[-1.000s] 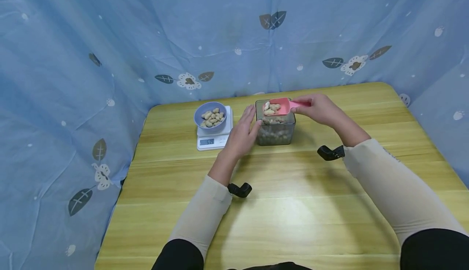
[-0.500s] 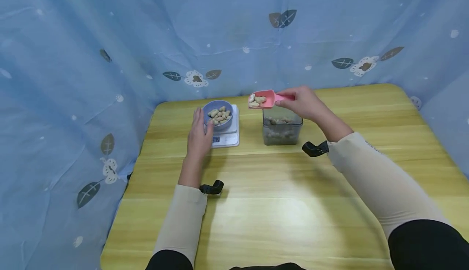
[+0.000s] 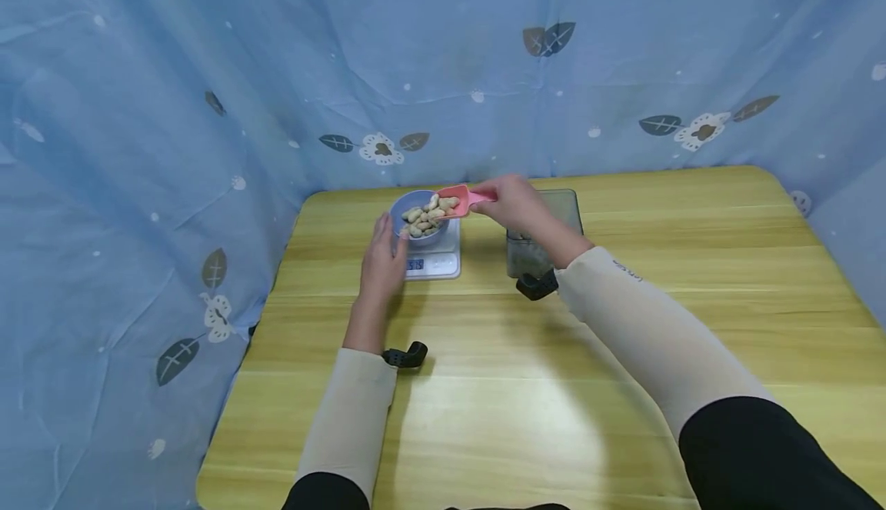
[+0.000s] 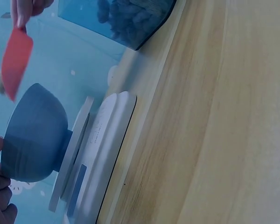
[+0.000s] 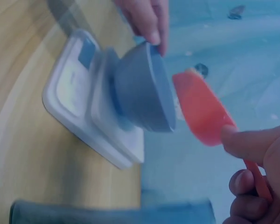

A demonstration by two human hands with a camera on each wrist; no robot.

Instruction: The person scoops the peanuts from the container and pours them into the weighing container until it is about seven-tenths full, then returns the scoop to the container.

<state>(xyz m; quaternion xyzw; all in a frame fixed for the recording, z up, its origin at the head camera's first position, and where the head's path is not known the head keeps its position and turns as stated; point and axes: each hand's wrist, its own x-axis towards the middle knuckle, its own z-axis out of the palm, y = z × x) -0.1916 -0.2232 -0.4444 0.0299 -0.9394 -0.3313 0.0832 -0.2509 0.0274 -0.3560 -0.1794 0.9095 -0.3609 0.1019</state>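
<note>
My right hand (image 3: 515, 204) grips the handle of a pink scoop (image 3: 463, 199), which carries peanuts over the right rim of a blue-purple bowl (image 3: 407, 201). Unshelled peanuts (image 3: 419, 227) lie in the bowl, and it stands on a white digital kitchen scale (image 3: 444, 265). At the bowl's left side my left hand (image 3: 382, 265) touches the rim with its fingers extended. The right wrist view has the red-looking scoop (image 5: 203, 109) tilted beside the bowl's (image 5: 140, 88) mouth. Digits on the scale's display are too small to read surely.
A translucent grey container (image 3: 564, 211) of peanuts stands right of the scale, partly hidden under my right forearm. The wooden table (image 3: 484, 402) ends at a blue patterned curtain (image 3: 457, 56) behind.
The right hand has carried the loaded scoop leftward from above the container to the bowl. The left hand has left the container's side and moved left to the bowl.
</note>
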